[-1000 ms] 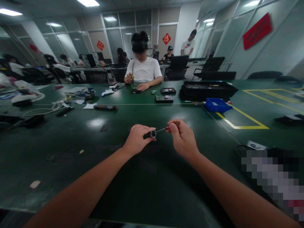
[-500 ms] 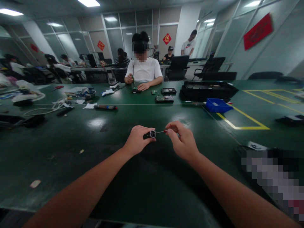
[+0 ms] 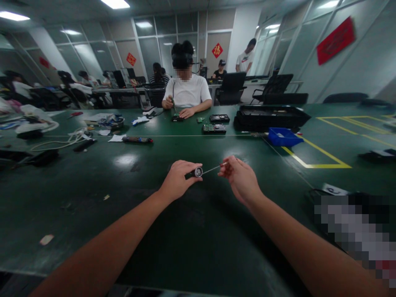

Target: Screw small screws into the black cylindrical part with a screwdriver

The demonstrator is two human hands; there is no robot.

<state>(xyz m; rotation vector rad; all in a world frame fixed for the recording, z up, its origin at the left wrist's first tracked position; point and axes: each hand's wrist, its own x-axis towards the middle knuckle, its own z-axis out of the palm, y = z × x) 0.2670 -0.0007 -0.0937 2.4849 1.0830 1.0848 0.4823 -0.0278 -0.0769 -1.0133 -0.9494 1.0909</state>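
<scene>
A dark cylinder [image 3: 198, 172] is held above the middle of the bench [image 3: 185, 243], its pale, ring-like end turned toward the near side. It is pinched at its sides between thumb and fingers of the left hand [image 3: 177, 180]. A thin-shafted tool [image 3: 212, 169] is held in the bent fingers of the right hand [image 3: 241, 178], its handle mostly covered. Over the last half second the right hand has been shifted a little to the right; more shaft is exposed, at a steeper slant, and a lighter interior is shown at the cylinder's end. A change of grip or tool angle is judged; whether the rim is touched by the tip cannot be told. Bare surface is left on both sides of the hands, with the bench's near edge well apart. On the far side, room is bounded at left by a dark rod-shaped item [image 3: 137, 140], in the middle by a circuit board [image 3: 214, 128], and at right by a blue tray [image 3: 284, 137]. Farther off, opposite, a co-worker [image 3: 187, 93] is seated.
</scene>
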